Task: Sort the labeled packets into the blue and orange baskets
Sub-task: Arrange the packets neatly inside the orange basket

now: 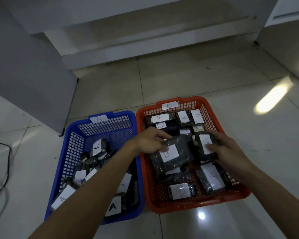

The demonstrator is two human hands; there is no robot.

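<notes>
Packets marked B fill the orange basket (192,203); left hand (149,141) pinches a large packet (173,156), right hand (227,150) grasps a smaller one (206,145). Slick wrap could slip from either grip.

Head-worn camera, looking steeply down, close above floor (179,75)

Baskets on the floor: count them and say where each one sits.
2. The blue basket sits on the left, tagged A; the orange basket sits touching its right side, tagged B. Both hold labeled packets, and both hands reach into the orange one.
</notes>
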